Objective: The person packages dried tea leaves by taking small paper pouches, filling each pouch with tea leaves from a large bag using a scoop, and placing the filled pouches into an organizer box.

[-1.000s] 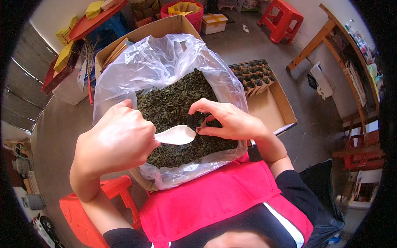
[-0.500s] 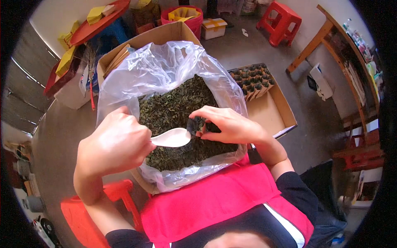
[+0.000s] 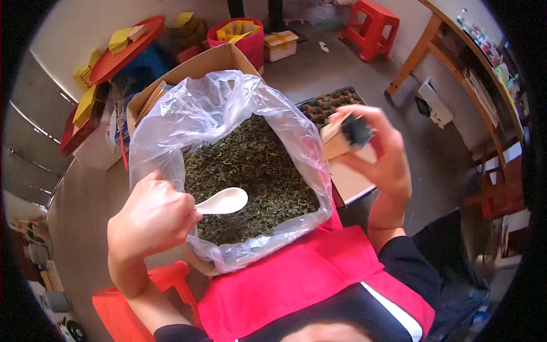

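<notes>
My left hand (image 3: 151, 219) is closed around the handle of a white spoon (image 3: 225, 201). The spoon's bowl hovers above dried dark-green leaves (image 3: 256, 165), which fill a clear plastic bag (image 3: 196, 100) lining a cardboard box (image 3: 228, 54). To the right of the bag, my right hand (image 3: 390, 151) grips a small brown paper packet (image 3: 336, 141) with a dark open-looking end, tilted and slightly blurred. Beneath and beyond that hand lies a shallow carton (image 3: 353, 181), where several similar dark-topped packets (image 3: 325, 108) stand in rows at the back.
A red stool (image 3: 370, 28) and a wooden table (image 3: 416, 54) stand at the back right. Behind the box are a pink bucket (image 3: 250, 48) and a white lidded box (image 3: 280, 45). An orange-red plastic seat (image 3: 131, 308) is at the lower left.
My right hand has swung from above the leaves to over the carton on the right, carrying the packet. The spoon has shifted slightly left, away from the packet.
</notes>
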A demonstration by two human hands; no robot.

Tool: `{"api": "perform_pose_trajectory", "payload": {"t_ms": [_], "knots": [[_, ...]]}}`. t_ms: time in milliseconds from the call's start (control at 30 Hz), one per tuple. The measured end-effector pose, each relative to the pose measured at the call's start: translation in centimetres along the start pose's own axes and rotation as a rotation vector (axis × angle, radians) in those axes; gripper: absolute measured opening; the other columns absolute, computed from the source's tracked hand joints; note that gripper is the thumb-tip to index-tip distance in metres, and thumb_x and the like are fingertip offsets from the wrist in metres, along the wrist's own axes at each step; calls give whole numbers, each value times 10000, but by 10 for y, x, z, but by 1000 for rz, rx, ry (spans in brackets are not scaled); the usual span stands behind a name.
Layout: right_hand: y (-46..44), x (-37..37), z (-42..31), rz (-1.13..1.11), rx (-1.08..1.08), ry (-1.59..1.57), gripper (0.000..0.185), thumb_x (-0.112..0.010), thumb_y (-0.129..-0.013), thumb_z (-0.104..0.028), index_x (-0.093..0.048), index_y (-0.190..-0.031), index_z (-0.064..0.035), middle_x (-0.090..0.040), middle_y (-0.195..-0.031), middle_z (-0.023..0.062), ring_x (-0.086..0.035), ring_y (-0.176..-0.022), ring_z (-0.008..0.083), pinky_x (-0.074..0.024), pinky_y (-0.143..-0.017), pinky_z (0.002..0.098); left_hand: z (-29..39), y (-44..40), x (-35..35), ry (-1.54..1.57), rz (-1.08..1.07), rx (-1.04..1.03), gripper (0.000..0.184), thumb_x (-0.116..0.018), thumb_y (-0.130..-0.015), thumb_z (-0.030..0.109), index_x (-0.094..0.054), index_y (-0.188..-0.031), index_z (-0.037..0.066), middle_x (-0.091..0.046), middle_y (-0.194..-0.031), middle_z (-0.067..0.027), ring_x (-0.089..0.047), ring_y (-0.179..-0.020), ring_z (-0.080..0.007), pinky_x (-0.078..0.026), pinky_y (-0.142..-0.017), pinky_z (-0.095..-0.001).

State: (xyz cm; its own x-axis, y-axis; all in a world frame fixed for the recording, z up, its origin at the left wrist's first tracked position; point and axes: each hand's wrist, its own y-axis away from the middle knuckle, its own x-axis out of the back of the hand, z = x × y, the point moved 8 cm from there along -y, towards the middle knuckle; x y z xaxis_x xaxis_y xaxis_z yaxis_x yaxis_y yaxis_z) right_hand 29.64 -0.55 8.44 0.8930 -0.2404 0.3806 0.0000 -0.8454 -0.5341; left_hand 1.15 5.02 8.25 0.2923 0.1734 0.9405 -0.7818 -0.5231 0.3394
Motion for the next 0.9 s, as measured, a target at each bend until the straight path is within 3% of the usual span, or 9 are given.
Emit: {"api": "perform_pose_trajectory", "payload": {"t_ms": [100, 167, 233, 300, 467, 567, 667, 767, 900], "knots": [[22, 41, 38, 179, -189, 39, 599, -783, -777, 58, -546, -1316, -54, -641, -1208, 68, -652, -1022, 132, -568, -856, 299, -1, 1, 0, 9, 54, 2, 263, -720, -801, 304, -655, -653, 96, -609, -608, -126, -619, -664, -341, -445, -738, -445], [46, 58, 94, 250, -388, 78, 593, -803, -790, -18, -530, -1316, -42, -647, -1209, 97, -663, -982, 164, -567, -853, 328, -1, 2, -2, 17, 77, -3, 257, -730, -784, 295, -651, -647, 93, -602, -601, -122, -607, -655, -342, -442, -737, -447], [70, 68, 149, 271, -479, 356, 603, -836, -779, -124, -528, -1290, -36, -663, -1162, 134, -676, -957, 218, -564, -837, 365, 0, 2, -2, 35, 79, 2, 246, -739, -767, 283, -651, -643, 89, -597, -596, -117, -597, -649, -342, -443, -738, -448], [100, 62, 214, 258, -552, 404, 603, -852, -764, -191, -528, -1250, -39, -678, -1106, 154, -685, -951, 256, -556, -834, 396, 6, -1, -1, 40, 110, -24, 217, -725, -767, 219, -660, -625, 68, -602, -578, -133, -610, -627, -332, -462, -719, -441], [141, 8, 308, 249, -577, 259, 559, -847, -754, -154, -525, -1197, -46, -706, -1017, 139, -703, -940, 250, -554, -837, 395, 0, -2, -12, 53, 58, 38, 205, -739, -753, 254, -692, -678, 69, -597, -610, -145, -594, -686, -343, -456, -751, -448], [136, -19, 323, 178, -611, 335, 568, -838, -763, -153, -507, -1212, -49, -713, -1035, 147, -710, -991, 254, -552, -861, 391, -4, -3, -14, 57, 39, 62, 205, -739, -753, 250, -693, -681, 64, -596, -612, -152, -592, -677, -348, -459, -747, -440], [126, -32, 318, 210, -556, 403, 624, -878, -696, -220, -516, -1174, -45, -664, -932, 168, -675, -890, 321, -545, -811, 409, -5, -5, -14, 84, 38, 56, 194, -739, -754, 247, -700, -691, 68, -596, -615, -155, -590, -668, -353, -458, -748, -442], [125, -36, 325, 207, -583, 360, 627, -876, -690, -217, -513, -1172, -46, -648, -912, 165, -666, -874, 309, -542, -806, 414, 0, -8, -9, 69, 92, 9, 207, -720, -781, 219, -684, -651, 62, -608, -572, -141, -597, -591, -349, -464, -731, -444], [127, -36, 330, 165, -582, 366, 573, -827, -708, -162, -524, -1181, -46, -665, -982, 172, -676, -940, 315, -543, -840, 415, 0, -9, -9, 55, 76, 17, 211, -722, -782, 221, -675, -641, 70, -597, -554, -139, -589, -568, -349, -462, -725, -449]]}}
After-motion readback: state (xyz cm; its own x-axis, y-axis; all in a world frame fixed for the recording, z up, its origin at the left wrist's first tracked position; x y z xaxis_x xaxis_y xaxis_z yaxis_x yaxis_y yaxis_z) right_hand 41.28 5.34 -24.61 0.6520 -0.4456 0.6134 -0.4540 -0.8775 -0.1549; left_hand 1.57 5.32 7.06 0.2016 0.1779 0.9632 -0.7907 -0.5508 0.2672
